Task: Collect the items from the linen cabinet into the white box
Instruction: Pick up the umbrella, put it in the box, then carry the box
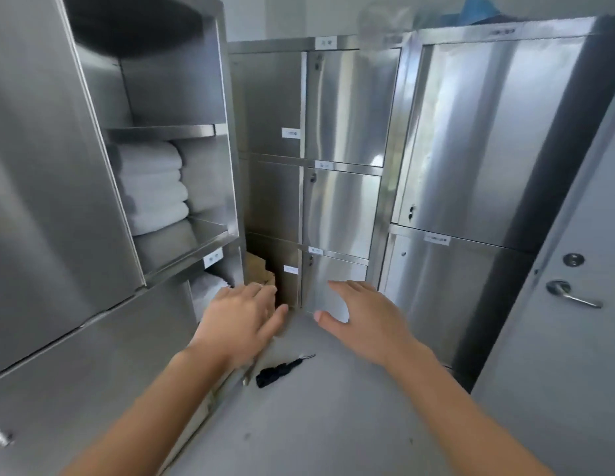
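A steel linen cabinet [227, 187] stands on the left with its doors swung open. A stack of folded white towels [151, 187] lies on its middle shelf. More white linen [208, 286] shows in the compartment below. My left hand [241, 321] reaches forward with straight fingers, just right of that lower compartment, holding nothing. My right hand [364, 321] is stretched out beside it, fingers spread and empty. No white box is in view.
Closed steel lockers [344, 201] fill the back wall and a taller steel cabinet [488, 132] stands to the right. A grey door with a lever handle [570, 297] is at far right. A folded black umbrella [278, 371] lies on the floor. Cardboard [261, 269] sits in the corner.
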`<control>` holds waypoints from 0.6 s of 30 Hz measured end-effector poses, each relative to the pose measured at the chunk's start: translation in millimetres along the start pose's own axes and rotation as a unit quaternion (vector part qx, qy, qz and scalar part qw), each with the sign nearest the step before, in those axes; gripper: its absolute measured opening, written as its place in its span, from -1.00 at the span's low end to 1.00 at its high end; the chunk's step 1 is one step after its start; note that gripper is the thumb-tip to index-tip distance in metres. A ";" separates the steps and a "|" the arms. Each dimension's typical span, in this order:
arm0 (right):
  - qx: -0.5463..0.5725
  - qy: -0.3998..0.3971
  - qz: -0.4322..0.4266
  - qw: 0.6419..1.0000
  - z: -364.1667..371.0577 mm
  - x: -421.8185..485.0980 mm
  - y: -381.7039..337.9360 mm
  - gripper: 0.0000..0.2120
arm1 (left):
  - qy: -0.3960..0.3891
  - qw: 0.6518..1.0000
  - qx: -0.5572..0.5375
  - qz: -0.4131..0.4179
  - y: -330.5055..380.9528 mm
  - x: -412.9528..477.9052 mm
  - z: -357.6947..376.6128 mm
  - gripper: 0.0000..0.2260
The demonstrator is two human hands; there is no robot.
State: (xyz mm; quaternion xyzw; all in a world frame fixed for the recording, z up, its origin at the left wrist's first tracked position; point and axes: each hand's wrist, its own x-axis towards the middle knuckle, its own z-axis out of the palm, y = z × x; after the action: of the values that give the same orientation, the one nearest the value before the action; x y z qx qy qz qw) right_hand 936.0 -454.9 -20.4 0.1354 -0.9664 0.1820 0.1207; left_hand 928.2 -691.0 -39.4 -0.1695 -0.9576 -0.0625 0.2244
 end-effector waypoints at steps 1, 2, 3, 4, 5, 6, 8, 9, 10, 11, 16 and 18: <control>0.008 -0.007 -0.011 1.000 11.9 9.1 -15.9 -0.38 | 0.001 1.000 0.003 -0.010 -20.5 -7.6 0.3 -0.52; 0.018 -0.016 -0.020 1.000 24.0 17.2 -30.6 -0.38 | -0.004 1.000 0.008 -0.023 -39.8 -15.0 0.7 -0.51; 0.028 -0.025 -0.028 0.999 35.1 24.4 -43.8 -0.38 | -0.010 0.999 0.012 -0.037 -57.5 -21.9 1.3 -0.50; 0.037 -0.033 -0.033 0.998 45.3 30.9 -55.3 -0.38 | -0.013 0.999 0.015 -0.051 -73.5 -28.6 1.7 -0.50; 0.042 -0.041 -0.038 0.998 54.4 37.3 -65.2 -0.38 | -0.010 0.998 0.017 -0.062 -88.3 -34.5 2.8 -0.51; 0.043 -0.048 -0.043 0.997 62.0 43.9 -74.5 -0.38 | -0.008 0.997 0.019 -0.072 -101.3 -39.7 2.2 -0.52; 0.041 -0.055 -0.055 0.996 73.1 57.8 -90.1 -0.37 | -0.009 0.995 0.027 -0.093 -122.2 -45.4 -0.9 -0.53; 0.040 -0.056 -0.063 0.996 77.1 64.8 -97.2 -0.36 | -0.008 0.994 0.030 -0.101 -131.4 -46.6 -1.8 -0.53; 0.040 -0.056 -0.071 0.995 80.3 71.1 -102.8 -0.37 | -0.004 0.994 0.031 -0.105 -138.2 -46.6 -3.1 -0.53; 0.040 -0.054 -0.078 0.995 82.7 76.8 -107.0 -0.37 | 0.002 0.994 0.029 -0.107 -143.6 -46.0 -3.0 -0.53; 0.031 -0.058 -0.083 0.994 87.3 98.1 -102.3 -0.37 | 0.018 0.994 0.004 -0.112 -145.1 -29.4 8.1 -0.55; 0.029 -0.061 -0.068 0.995 88.4 105.2 -88.3 -0.38 | 0.007 0.995 -0.007 -0.099 -139.4 -17.5 20.5 -0.55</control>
State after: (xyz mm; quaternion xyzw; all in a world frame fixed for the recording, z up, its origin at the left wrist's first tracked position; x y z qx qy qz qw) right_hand 848.5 -591.0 -42.5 0.2147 -0.9549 0.1930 0.0697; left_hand 885.5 -822.4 -71.7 -0.0754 -0.9676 -0.0925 0.2225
